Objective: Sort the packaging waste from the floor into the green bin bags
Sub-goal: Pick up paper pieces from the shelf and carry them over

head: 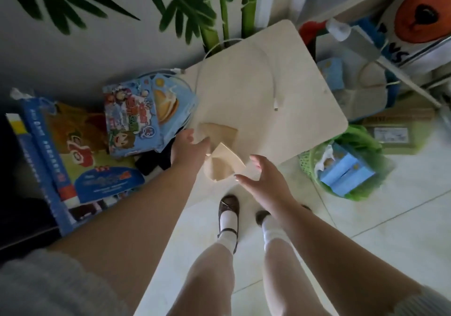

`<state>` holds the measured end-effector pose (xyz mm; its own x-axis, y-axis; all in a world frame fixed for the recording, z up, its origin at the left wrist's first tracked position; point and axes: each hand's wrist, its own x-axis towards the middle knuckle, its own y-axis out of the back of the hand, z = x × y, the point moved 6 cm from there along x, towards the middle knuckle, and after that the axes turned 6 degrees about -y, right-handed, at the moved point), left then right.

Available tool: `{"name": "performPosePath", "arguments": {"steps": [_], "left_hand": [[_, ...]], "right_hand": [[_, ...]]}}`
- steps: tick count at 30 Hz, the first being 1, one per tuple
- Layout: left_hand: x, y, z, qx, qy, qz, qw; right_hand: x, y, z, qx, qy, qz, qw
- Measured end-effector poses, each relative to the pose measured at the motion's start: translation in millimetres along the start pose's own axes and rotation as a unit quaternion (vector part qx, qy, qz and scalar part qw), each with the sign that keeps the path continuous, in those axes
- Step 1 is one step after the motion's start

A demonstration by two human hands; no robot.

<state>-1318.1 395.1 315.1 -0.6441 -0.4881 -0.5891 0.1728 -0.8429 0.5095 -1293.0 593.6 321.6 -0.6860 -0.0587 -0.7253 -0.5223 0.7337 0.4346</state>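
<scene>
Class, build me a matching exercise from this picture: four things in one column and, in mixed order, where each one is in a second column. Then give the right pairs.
Things
1. tan paper piece
2. white cable
3. light blue carton
4. cartoon-printed packets

Places
A. lying on the pale board
B. inside the green bin bag
C. between the left hand and the right hand
D. stacked on the floor left of the board

Pairs: 1-C, 2-A, 3-B, 4-D
</scene>
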Motion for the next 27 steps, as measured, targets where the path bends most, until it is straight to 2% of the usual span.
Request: {"name": "performPosePath", "arguments": {"steps": [2,6,10,18,23,27], "left_hand": [[21,-7,-12,0.012,0.020,0.019,1.000],[39,-18,-27,0.031,0.024,0.058,0.998],[40,-30,-27,0.042,0.024,0.038,0.998],[38,-34,-12,0.025,0.024,0.017,0.999],[4,-9,13,-0.009,-0.006,0.075,0.997],[-54,20,24,-0.046,0.016,0.128,0.991]], "right_hand": [[26,-14,3,-0.022,0.017,-0.014,1.000],[58,-26,4,-0.024,0.050,0.010,0.998],[64,-22,7,-0.014,0.046,0.017,0.999],[69,-4,7,0.005,0.041,-0.041,0.998],[41,31,-4,0.005,0.036,-0.027,0.999],[-2,67,-28,-0.042,0.065,-0.004,0.997]]}}
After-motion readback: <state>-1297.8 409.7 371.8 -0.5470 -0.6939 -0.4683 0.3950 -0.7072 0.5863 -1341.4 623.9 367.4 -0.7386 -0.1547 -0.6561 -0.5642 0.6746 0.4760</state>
